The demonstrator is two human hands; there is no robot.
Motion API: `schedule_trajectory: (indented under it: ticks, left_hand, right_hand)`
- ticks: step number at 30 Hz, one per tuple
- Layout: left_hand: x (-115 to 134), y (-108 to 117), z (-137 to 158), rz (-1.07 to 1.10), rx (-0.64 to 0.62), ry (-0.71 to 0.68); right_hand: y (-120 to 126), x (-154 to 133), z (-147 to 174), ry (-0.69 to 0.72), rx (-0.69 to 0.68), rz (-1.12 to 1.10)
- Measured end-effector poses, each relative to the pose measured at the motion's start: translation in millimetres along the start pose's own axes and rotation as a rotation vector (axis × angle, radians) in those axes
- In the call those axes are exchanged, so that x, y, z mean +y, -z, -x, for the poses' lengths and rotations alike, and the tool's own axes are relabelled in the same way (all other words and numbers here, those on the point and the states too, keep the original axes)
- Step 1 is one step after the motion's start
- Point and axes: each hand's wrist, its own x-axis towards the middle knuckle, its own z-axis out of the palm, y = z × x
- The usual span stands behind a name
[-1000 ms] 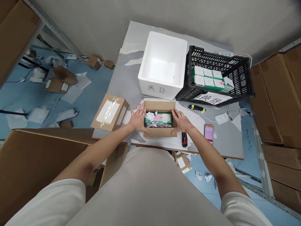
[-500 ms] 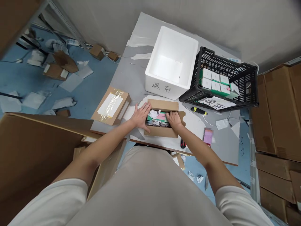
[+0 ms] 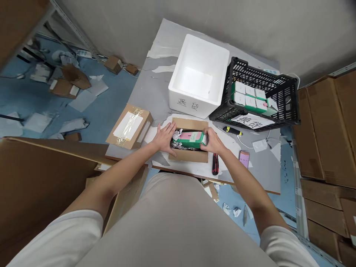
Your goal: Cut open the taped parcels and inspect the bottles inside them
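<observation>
An opened cardboard box (image 3: 191, 156) lies on the table in front of me, its long flaps folded outward. Inside it rests a green and pink product box (image 3: 190, 137) among crumpled paper (image 3: 177, 134). My right hand (image 3: 213, 141) grips the right end of the product box, thumb on the near side and fingers on the far side; that end looks tilted up. My left hand (image 3: 165, 139) lies with fingers spread against the left end of the cardboard box. Close by on the table is a red and black utility knife (image 3: 215, 164).
A white foam box (image 3: 194, 100) and a black crate (image 3: 230, 109) holding several green and white boxes stand at the back. A taped carton (image 3: 143, 133) sits left. A yellow and black knife (image 3: 233, 130) and a phone (image 3: 244, 158) lie right. Stacked cartons (image 3: 311, 133) stand far right.
My right hand has shifted from the cardboard box's right end onto the product box, whose right end has come up into fuller view. My left hand has stayed at the left end.
</observation>
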Motion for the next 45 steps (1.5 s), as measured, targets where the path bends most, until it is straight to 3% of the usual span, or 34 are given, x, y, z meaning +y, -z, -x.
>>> schedule_trajectory:
  ticks: [4, 8, 16, 19, 24, 26, 28, 31, 33, 34, 35, 37, 38, 39, 41, 43, 45]
  left_hand:
    - [2, 1, 2, -0.01, 0.008, 0.002]
    - [4, 0, 3, -0.037, 0.011, -0.003]
    - [10, 4, 0, -0.045, -0.003, 0.062]
    - [8, 8, -11, -0.045, -0.004, 0.096]
    - [-18, 25, -50, -0.079, -0.052, 0.08]
    - [-26, 39, -66, -0.091, -0.079, 0.057]
    - [-25, 52, -68, -0.057, -0.076, 0.054]
    - [2, 62, -34, 0.204, 0.088, 0.122]
    - [35, 56, 9, 0.579, 0.228, 0.181]
    - [53, 50, 30, 0.824, 0.232, 0.21]
    - [71, 44, 49, 1.089, 0.162, 0.24]
    - [102, 32, 73, 1.613, -0.138, 0.332]
    - [114, 29, 77, 1.824, -0.262, 0.403]
    - [122, 28, 75, 1.969, -0.308, 0.471]
    - [129, 31, 62, 2.135, -0.291, 0.514]
    - [128, 36, 48, 2.171, -0.175, 0.517]
    - [122, 37, 42, 2.117, -0.016, 0.486]
  right_hand:
    - [-12, -21, -1, -0.005, 0.126, -0.03]
    - [-20, -48, -9, 0.082, 0.033, 0.086]
    - [-13, -65, -20, 0.04, -0.086, 0.204]
    - [9, -62, -11, 0.059, 0.056, 0.146]
    - [63, -58, 36, 0.056, 0.554, 0.008]
    - [74, -59, 60, 0.033, 0.695, -0.02]
    - [74, -61, 83, 0.003, 0.746, -0.017]
    - [55, -66, 112, -0.039, 0.769, -0.001]
    - [35, -70, 127, -0.084, 0.809, -0.017]
    - [25, -73, 133, -0.112, 0.839, -0.03]
    - [16, -77, 138, -0.137, 0.873, -0.044]
    - [-2, -85, 144, -0.16, 0.935, -0.076]
    - [-9, -90, 145, -0.151, 0.956, -0.098]
    - [-17, -94, 145, -0.124, 0.972, -0.124]
    - [-30, -102, 143, -0.049, 1.009, -0.211]
    - [-44, -107, 141, 0.004, 1.031, -0.327]
    - [-56, -108, 142, -0.003, 0.958, -0.424]
